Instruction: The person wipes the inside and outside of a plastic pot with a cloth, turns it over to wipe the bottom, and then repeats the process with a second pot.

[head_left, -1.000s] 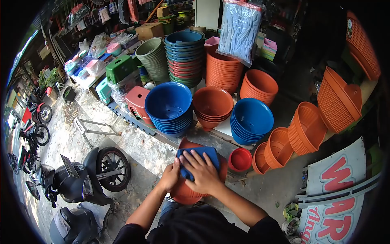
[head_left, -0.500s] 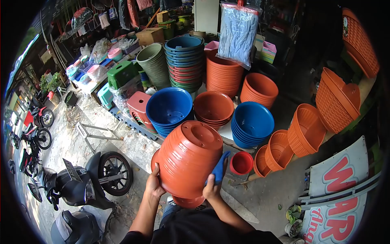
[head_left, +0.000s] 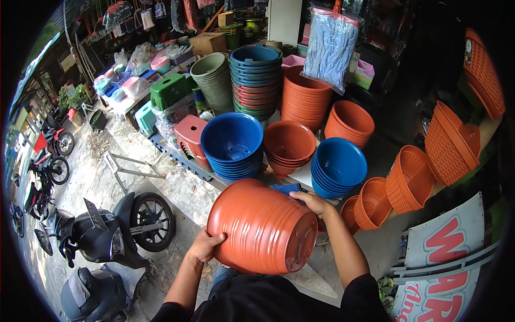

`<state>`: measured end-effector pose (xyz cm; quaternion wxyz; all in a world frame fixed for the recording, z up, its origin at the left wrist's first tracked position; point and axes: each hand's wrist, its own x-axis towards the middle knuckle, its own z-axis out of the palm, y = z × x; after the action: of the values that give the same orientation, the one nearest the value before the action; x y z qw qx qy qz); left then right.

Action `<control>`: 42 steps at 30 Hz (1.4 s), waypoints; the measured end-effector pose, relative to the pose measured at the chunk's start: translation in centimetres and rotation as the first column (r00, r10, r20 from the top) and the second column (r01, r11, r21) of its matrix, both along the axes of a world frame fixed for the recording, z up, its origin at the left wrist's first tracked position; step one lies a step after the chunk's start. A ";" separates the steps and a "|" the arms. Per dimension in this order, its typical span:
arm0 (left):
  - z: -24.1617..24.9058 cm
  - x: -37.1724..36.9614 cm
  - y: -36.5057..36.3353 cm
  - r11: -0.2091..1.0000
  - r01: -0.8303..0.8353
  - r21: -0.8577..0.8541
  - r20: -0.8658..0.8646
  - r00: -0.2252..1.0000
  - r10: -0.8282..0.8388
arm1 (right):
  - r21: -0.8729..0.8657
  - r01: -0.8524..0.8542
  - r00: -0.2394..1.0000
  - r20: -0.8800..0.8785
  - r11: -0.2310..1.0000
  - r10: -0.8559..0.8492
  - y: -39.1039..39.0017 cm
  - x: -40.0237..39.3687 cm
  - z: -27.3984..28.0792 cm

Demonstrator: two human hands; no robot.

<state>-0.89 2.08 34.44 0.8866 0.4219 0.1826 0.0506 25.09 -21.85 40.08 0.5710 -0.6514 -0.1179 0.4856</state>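
Swung round so its base faces rightward, the orange-brown plastic pot [head_left: 255, 228] hangs tilted above the ground [head_left: 331, 258]. Left hand [head_left: 205, 246] pinches it near the rim; right hand [head_left: 315, 204] grips the blue cloth [head_left: 287, 188] alongside. I'd keep that rim grip firm and the cloth flat.

In the head view, the left hand [head_left: 205, 245] held the large orange pot [head_left: 256, 228] near its rim, at the 9 o'clock side, with the thumb on the outer wall. The right hand [head_left: 314, 204] was at the pot's 2 o'clock side, close to the base, and it held the blue cloth [head_left: 288, 188] against the pot. The pot was tilted on its side; its base pointed to 4 o'clock, and its mouth was turned away, toward 10 o'clock.

From this pot, the dark blue pots [head_left: 232, 140] were stacked between 11 and 12 o'clock, the brown-orange pots [head_left: 290, 144] between 12 and 1, and the lighter blue pots [head_left: 339, 163] toward 2. The motorbike [head_left: 107, 231] stood at 9 o'clock, and the white sign with red letters [head_left: 442, 257] was at 3.
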 end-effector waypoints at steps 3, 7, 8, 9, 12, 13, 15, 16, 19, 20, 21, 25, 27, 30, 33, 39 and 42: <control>1.4 -0.1 -0.5 0.982 0.048 0.183 -0.064 0.997 -0.037 | -0.036 -0.169 0.950 0.262 0.985 0.172 0.7 0.4 -1.7; 3.3 0.3 -1.9 0.934 0.079 0.347 -0.140 0.990 -0.031 | -0.156 -0.274 0.610 0.734 0.949 0.297 2.5 -3.4 1.0; 3.3 0.5 -2.3 0.935 0.081 0.345 -0.141 0.989 -0.033 | -0.239 -0.243 0.400 0.858 0.940 0.322 2.8 -4.7 1.2; 3.3 0.7 -2.5 0.943 0.056 0.327 -0.144 0.990 -0.009 | -0.287 -0.227 0.259 0.904 0.931 0.341 3.1 -6.5 2.1; 3.1 1.1 -3.0 0.975 -0.033 0.222 -0.128 0.990 0.063 | -0.357 -0.225 -0.024 0.932 0.907 0.361 3.6 -11.7 4.0; 3.1 1.2 -3.0 0.986 -0.100 0.132 -0.112 0.987 0.115 | -0.372 -0.225 -0.066 0.928 0.901 0.367 3.5 -13.0 3.7; 2.6 1.1 -2.9 0.988 -0.149 0.048 -0.101 0.983 0.153 | -0.322 -0.138 -0.080 0.946 0.937 0.313 3.0 -14.8 1.8; 2.3 1.0 -2.7 0.980 -0.197 -0.035 -0.092 0.977 0.193 | -0.269 -0.085 -0.095 0.961 0.959 0.261 2.7 -15.5 0.5; 1.6 0.4 -2.3 0.955 -0.239 -0.178 -0.102 0.969 0.224 | -0.195 0.089 -0.101 0.974 0.977 0.204 1.2 -17.1 -2.4; 1.4 0.2 -2.1 0.930 -0.260 -0.261 -0.117 0.964 0.237 | -0.139 0.136 -0.123 0.980 0.981 0.156 0.8 -17.4 -3.5; 1.0 -0.2 -1.7 0.929 -0.253 -0.271 -0.150 0.964 0.219 | -0.044 0.170 -0.134 0.989 0.984 0.068 0.4 -17.4 -4.5; -2.0 -1.5 -0.8 0.926 -0.242 -0.290 -0.122 0.969 0.215 | 0.454 0.279 0.067 0.870 0.846 -0.489 0.3 -16.7 -2.8; -2.4 -2.1 -0.5 0.933 -0.218 -0.287 -0.058 0.976 0.211 | 0.451 0.279 0.206 0.834 0.848 -0.511 -1.0 -15.6 -0.2; -2.6 -2.8 0.2 0.951 -0.167 -0.261 0.018 0.984 0.178 | 0.388 0.268 0.435 0.768 0.882 -0.470 -2.4 -12.7 0.1; -2.3 -2.8 0.0 0.980 -0.122 -0.157 -0.005 0.992 0.123 | 0.272 0.233 0.605 0.711 0.934 -0.358 -2.4 -10.1 -1.7; -2.7 -1.8 -0.6 0.990 -0.126 -0.059 -0.021 0.992 0.125 | 0.188 0.078 0.532 0.823 0.979 -0.200 1.1 -10.7 -2.1; -2.8 -1.8 0.1 0.988 -0.148 -0.051 -0.037 0.989 0.146 | 0.201 -0.073 0.556 0.822 0.977 -0.128 2.2 -11.9 -0.5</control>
<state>-2.67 2.19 31.69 0.8882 0.3845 0.2290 0.1039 13.20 -19.67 39.54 0.5213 -0.7401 -0.4137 0.0968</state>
